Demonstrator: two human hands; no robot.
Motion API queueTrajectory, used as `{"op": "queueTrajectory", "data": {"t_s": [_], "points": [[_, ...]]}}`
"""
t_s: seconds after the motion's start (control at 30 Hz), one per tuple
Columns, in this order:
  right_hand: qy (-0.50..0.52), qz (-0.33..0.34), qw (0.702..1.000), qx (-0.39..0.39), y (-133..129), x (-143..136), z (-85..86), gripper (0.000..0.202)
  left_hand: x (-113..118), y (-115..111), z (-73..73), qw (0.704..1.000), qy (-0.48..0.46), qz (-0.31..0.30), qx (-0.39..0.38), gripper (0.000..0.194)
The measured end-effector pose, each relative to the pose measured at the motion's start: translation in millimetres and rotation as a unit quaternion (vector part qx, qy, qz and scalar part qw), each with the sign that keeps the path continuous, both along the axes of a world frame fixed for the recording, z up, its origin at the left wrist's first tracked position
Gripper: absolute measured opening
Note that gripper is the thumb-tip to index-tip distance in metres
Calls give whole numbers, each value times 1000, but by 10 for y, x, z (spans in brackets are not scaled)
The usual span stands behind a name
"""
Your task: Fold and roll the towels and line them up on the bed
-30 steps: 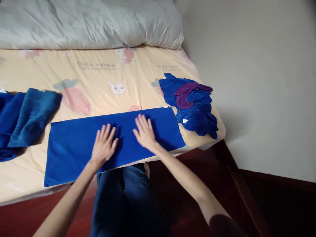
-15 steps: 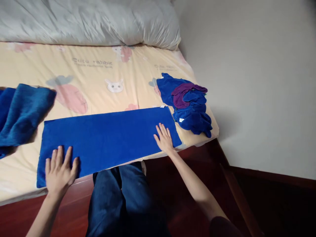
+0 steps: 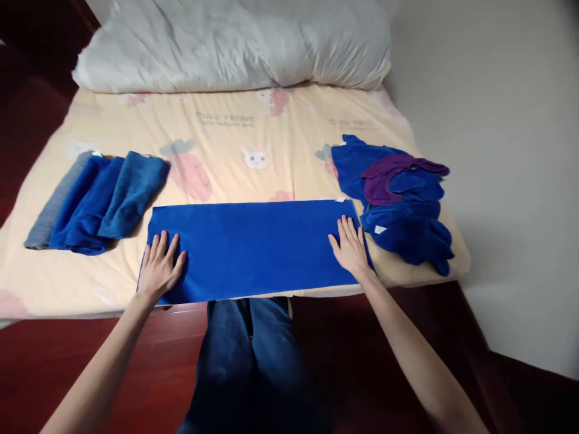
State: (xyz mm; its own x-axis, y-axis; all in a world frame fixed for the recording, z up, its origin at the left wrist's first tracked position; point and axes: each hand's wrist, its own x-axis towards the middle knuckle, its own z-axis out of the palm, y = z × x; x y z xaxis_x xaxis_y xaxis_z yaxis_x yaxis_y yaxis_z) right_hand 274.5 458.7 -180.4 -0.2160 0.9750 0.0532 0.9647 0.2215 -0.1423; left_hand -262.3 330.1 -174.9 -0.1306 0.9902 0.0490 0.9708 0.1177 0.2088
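Note:
A blue towel (image 3: 257, 247) lies flat and smooth along the front edge of the bed, a white tag at its far right corner. My left hand (image 3: 159, 265) rests on its left end, fingers stretched out. On the right end lies my right hand (image 3: 350, 247), palm down and fingers extended. Just right of the towel sits a crumpled heap of blue cloths (image 3: 407, 235) with a purple cloth (image 3: 380, 181) among them. To the left, several folded or rolled towels (image 3: 99, 202) in blue and grey lie side by side.
The bed (image 3: 226, 163) has a cream sheet printed with rabbits and carrots. A bulky grey-white quilt (image 3: 239, 48) is bundled across its far side. A pale wall (image 3: 497, 150) stands to the right. Dark red flooring (image 3: 149, 361) shows below the bed's front edge.
The view has turned left, so the whole row of folded towels now shows and everything appears farther right. Both hands stay flat on the towel, the right one nearer its right edge.

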Motion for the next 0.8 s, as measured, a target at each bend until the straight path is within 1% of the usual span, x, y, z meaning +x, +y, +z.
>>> {"op": "queueTrajectory", "data": {"t_s": [0.07,0.1,0.17,0.2,0.27,0.33,0.37,0.43,0.5,0.57,0.63,0.7,0.73,0.8], "points": [[15,8,1000,-10,335,-85,-34,71,-107,348,-2,1000,-4,1,-1,70],[19,-3,1000,-17,510,-85,-77,71,-168,517,-9,1000,-9,3,-1,71],[17,-40,999,-28,819,2,-207,69,-299,804,-44,1000,-24,8,-1,73],[14,-51,998,-25,940,79,-282,69,-363,913,-71,999,-34,12,-1,74],[11,-59,998,-17,1103,256,-415,67,-477,1057,-128,999,-47,23,-1,75],[10,-48,999,-11,1190,401,-484,65,-548,1130,-159,998,-49,31,5,76],[10,-41,999,-11,1215,443,-488,64,-563,1148,-157,998,-48,33,9,77],[12,-34,999,-15,1226,455,-440,64,-543,1141,-113,998,-50,27,8,81],[19,-37,999,-14,1142,395,-341,64,-464,1041,-37,999,-51,8,4,83],[21,-29,999,1,909,324,-231,66,-351,796,28,999,-46,-17,8,78],[13,5,1000,7,524,310,-150,69,-250,408,43,998,-40,-37,9,71],[-1,50,999,-19,70,390,-117,70,-202,-40,5,998,-41,-44,-2,66],[-5,66,997,-37,-141,462,-115,70,-203,-248,-25,999,-38,-38,2,65],[-7,60,997,-46,-462,635,-132,68,-238,-563,-85,999,-30,-30,11,65]]}}
